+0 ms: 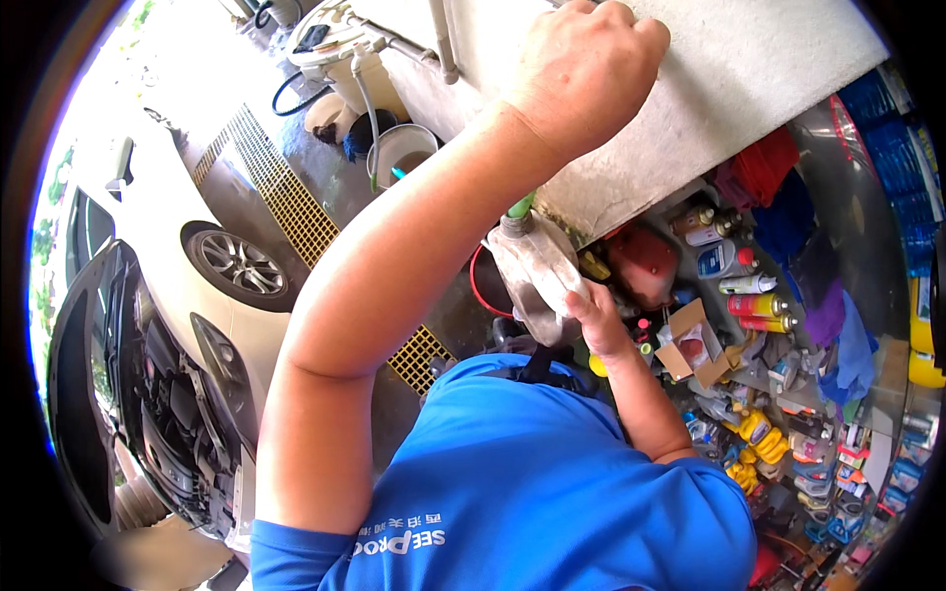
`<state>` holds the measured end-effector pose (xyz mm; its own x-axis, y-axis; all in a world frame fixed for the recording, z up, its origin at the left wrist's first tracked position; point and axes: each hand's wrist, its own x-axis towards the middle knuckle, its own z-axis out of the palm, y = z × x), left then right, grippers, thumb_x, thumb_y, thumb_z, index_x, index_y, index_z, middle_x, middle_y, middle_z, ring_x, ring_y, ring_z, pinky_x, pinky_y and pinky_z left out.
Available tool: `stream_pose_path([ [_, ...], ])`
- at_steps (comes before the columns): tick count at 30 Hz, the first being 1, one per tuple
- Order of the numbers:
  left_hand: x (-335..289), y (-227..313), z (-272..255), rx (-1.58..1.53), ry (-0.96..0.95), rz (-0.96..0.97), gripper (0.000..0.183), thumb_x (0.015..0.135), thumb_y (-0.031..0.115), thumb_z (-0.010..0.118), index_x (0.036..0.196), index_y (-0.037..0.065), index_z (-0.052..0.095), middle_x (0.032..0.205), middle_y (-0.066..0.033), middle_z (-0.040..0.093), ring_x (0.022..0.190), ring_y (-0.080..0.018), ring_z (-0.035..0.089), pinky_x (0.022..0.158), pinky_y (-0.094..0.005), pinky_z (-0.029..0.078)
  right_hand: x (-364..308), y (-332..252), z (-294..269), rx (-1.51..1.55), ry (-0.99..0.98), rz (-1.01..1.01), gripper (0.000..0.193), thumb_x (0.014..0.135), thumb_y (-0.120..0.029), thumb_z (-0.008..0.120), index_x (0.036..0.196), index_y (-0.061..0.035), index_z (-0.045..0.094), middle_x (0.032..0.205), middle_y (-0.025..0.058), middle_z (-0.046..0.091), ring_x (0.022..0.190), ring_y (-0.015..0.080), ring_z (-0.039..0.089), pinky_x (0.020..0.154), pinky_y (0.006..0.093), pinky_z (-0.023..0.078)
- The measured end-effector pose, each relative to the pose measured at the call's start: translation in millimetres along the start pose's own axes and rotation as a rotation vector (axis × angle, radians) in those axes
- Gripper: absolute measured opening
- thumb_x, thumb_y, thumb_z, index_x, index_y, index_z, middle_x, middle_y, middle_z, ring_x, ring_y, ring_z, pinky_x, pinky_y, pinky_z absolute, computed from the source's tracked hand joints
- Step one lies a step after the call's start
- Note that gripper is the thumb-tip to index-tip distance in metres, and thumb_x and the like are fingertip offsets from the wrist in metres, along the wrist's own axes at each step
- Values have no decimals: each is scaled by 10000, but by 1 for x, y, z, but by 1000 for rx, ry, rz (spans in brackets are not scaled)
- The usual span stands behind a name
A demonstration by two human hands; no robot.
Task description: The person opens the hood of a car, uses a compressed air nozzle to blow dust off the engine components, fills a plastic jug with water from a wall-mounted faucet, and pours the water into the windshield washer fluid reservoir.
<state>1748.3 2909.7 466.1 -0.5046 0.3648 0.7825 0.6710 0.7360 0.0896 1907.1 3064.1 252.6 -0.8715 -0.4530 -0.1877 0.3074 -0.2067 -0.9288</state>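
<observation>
My left hand [591, 74] is raised in front of the pale wall at the top of the view. Its fingers curl closed at the upper edge, and whatever they may grip is hidden. Lower down, my right hand [594, 320] grips a dirty whitish plastic jug [532, 266] by its side. The jug is tilted, its neck pointing up toward the wall. A short piece of green hose [522, 205] shows at the jug's mouth; my left forearm hides the rest. Part of a red-rimmed bucket [483, 281] shows beside the jug.
Pipes [439, 44] run along the pale wall [729, 79]. A whitish bucket [406, 148] stands by a large tub [379, 89]. On the left is a light-coloured car [187, 261], bonnet raised, beside a yellow floor grating [286, 197]. Spray cans [759, 305], an open carton [693, 345] and several bottles crowd the right.
</observation>
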Motion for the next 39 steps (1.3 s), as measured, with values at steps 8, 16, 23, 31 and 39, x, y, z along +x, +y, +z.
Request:
stream_pose_path([
  [8,-5,6,2,46,54,-78,49,828,87,521,870,64,532,771,-142,576,787,-327,602,671,-429,491,1,3,-1,-45,75,-14,469,897,-386,639,1108,33,628,957,5,629,850,68,532,774,228,420],
  [16,-9,6,4,73,110,-97,40,751,110,583,776,81,592,746,-113,608,760,-297,622,643,-414,511,2,5,-2,-8,72,-16,435,904,-345,626,1123,31,625,1003,18,633,897,86,555,817,242,427],
  [23,-11,7,2,35,93,-116,50,763,114,577,788,75,595,759,-118,617,761,-296,618,656,-404,509,3,5,-1,9,74,-25,436,903,-326,621,1157,29,607,1062,40,625,960,104,556,882,263,416],
  [31,-15,6,2,59,109,-108,67,768,120,586,804,71,613,770,-110,624,776,-282,619,658,-392,507,3,7,-2,26,88,11,439,897,-297,611,1180,38,594,1081,53,633,969,117,574,892,270,428],
  [39,-15,0,6,50,-22,-132,285,815,104,604,1099,89,603,967,-101,638,880,-258,621,788,-373,498,7,12,-7,-7,76,17,437,891,-311,602,1146,43,614,1044,48,644,934,110,580,860,260,432],
])
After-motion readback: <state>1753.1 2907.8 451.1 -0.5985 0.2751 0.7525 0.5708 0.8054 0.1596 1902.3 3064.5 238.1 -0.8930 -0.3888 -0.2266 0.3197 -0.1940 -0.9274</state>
